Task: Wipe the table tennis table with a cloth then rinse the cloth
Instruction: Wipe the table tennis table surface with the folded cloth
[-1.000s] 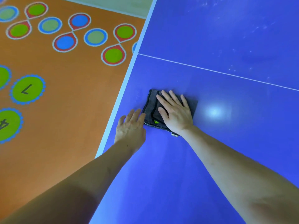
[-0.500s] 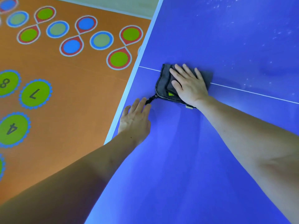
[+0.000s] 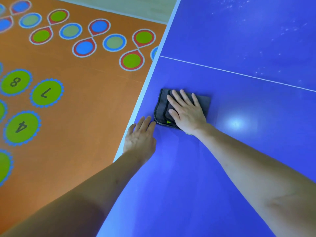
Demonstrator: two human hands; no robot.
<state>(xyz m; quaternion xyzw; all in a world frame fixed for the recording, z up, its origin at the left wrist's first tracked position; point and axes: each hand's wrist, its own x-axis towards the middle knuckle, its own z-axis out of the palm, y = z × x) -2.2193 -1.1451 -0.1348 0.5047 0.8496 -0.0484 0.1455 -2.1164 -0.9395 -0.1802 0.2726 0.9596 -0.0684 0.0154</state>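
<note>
A folded dark grey cloth (image 3: 162, 106) lies flat on the blue table tennis table (image 3: 248, 151), close to its white left edge. My right hand (image 3: 186, 112) presses down on the cloth with the fingers spread and the palm covering most of it. My left hand (image 3: 141, 135) rests flat on the table at the edge, just below and left of the cloth, fingertips touching the cloth's near corner. A thin white line (image 3: 239, 74) crosses the table beyond the cloth.
Left of the table lies an orange floor (image 3: 77, 117) painted with green numbered circles and coloured rings. Pale specks dot the table surface beyond the white line, at the upper right (image 3: 256, 23). A light glare sits right of the cloth (image 3: 236, 123).
My right hand slid the cloth up to the white line and has now pulled it back toward me. My left hand stayed at the table edge.
</note>
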